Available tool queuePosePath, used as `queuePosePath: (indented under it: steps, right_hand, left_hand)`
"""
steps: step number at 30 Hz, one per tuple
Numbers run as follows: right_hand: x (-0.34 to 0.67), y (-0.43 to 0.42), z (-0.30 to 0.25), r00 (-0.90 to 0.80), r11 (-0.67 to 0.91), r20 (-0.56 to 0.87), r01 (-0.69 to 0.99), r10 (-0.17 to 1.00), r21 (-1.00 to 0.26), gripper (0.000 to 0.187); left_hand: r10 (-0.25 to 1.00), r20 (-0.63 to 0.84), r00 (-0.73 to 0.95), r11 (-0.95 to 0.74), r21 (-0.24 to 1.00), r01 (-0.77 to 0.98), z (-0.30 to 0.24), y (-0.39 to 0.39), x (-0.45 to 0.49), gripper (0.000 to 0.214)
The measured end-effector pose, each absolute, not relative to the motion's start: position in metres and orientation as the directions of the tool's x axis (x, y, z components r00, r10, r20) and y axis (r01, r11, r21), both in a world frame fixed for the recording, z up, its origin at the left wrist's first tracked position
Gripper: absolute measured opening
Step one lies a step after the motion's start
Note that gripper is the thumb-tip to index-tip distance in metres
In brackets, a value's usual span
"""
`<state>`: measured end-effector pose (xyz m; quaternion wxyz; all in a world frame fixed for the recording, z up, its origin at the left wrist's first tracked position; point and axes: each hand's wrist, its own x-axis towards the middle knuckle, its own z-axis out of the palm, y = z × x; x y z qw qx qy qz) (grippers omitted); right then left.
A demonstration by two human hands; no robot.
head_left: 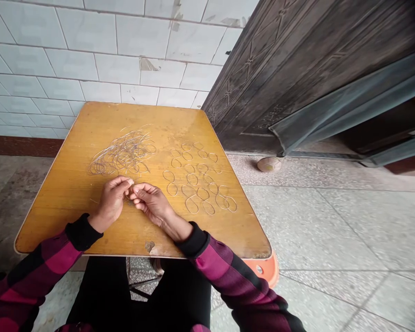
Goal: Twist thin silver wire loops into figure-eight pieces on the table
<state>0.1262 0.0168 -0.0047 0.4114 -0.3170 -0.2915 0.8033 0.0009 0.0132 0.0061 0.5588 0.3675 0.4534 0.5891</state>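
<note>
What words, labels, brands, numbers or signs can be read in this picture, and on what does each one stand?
None can be read: the wire loops and the wooden table top show no text, the dark embossed door shows only a geometric pattern, and the small round object on the floor has a faint mark too small and blurred to read.

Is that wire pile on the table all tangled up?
Yes, tangled: in the wire pile, thin strands cross over each other on the wooden table, while the separate loops beside it lie apart.
</note>
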Motion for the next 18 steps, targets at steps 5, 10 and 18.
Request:
queuePosePath:
  steps: [5, 10, 18]
  right_hand:
    - [0.1271, 0.0183, -0.0040, -0.461, -0.503, -0.285, -0.467, 0.840, -0.728, 0.026]
    - [0.1284, 0.0197, -0.0035, -0.451, -0.477, -0.273, -0.438, 0.850, -0.762, 0.027]
    - [0.1353, 0.0224, -0.0013, -0.419, -0.419, -0.243, -0.401, 0.875, -0.815, 0.025]
  left_hand:
    - [0.988, -0.117, -0.099, 0.074, 0.931, -0.358, 0.0069, 0.0139, 0.0024, 0.018]
    - [0.987, -0.150, -0.050, 0.120, 0.916, -0.384, 0.0124, 0.0143, 0.0005, 0.017]
    - [0.982, -0.179, 0.064, 0.189, 0.884, -0.428, 0.0120, 0.0137, -0.0071, 0.018]
